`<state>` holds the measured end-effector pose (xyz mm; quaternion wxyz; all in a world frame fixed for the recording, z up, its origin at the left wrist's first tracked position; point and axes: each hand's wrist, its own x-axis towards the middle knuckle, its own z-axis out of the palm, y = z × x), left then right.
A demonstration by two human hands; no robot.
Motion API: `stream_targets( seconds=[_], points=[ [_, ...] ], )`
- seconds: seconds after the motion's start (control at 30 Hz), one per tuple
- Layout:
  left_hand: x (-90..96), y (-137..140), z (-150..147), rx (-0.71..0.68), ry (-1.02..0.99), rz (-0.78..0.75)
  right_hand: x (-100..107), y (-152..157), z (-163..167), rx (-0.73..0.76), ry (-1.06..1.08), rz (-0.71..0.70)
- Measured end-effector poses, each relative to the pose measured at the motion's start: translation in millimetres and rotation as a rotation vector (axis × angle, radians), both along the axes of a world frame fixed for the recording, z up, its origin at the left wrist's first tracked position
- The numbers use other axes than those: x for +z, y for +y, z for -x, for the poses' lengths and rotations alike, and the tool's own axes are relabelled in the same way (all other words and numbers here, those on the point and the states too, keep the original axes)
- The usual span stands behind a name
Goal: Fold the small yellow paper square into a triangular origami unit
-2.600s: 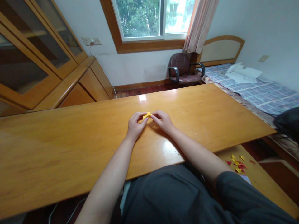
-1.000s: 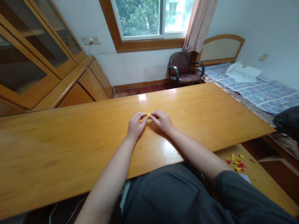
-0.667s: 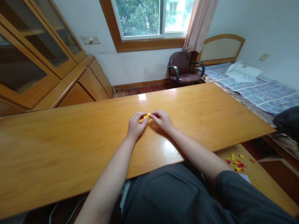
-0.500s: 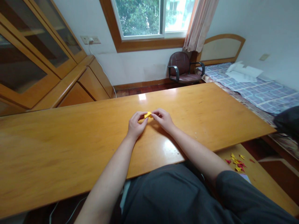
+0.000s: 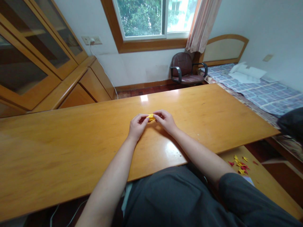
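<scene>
A small piece of folded yellow paper (image 5: 151,117) is pinched between my two hands, just above the wooden table (image 5: 78,138). My left hand (image 5: 138,126) grips its left end with thumb and fingertips. On the other side, my right hand (image 5: 166,121) holds the right end, thumb in front and fingers curled behind. The fingers cover both ends of the paper, so its full shape is hidden.
Several folded yellow and red paper pieces (image 5: 241,165) lie on a lower wooden surface (image 5: 267,183) at the right. Beyond the table stand an office chair (image 5: 183,67) and a bed (image 5: 267,91). A glass-door cabinet (image 5: 47,63) is at the left.
The yellow paper has tilted and looks flatter and narrower between the fingers. My left hand has shifted slightly; the right hand stays almost in place.
</scene>
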<state>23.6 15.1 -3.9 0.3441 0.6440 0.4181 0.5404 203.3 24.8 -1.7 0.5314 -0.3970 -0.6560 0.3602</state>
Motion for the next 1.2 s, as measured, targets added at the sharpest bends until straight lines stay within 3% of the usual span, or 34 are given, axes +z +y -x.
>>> stream_targets(
  seconds=[0.23,0.53,0.8,1.2],
  points=[
    [1.2,4.4,-3.2,0.039,-0.238,0.119,-3.9,0.7,1.2,0.024,0.014,0.028],
    [1.3,4.2,-2.0,-0.038,-0.225,0.167,-1.1,2.2,1.7,0.038,0.005,0.063],
    [-9.3,9.9,-0.6,-0.105,-0.245,0.238,-3.9,2.9,2.1,0.075,0.036,0.091],
    [-5.0,5.0,-0.8,-0.263,-0.344,0.358,0.7,1.2,2.0,0.216,0.233,0.220]
  ],
)
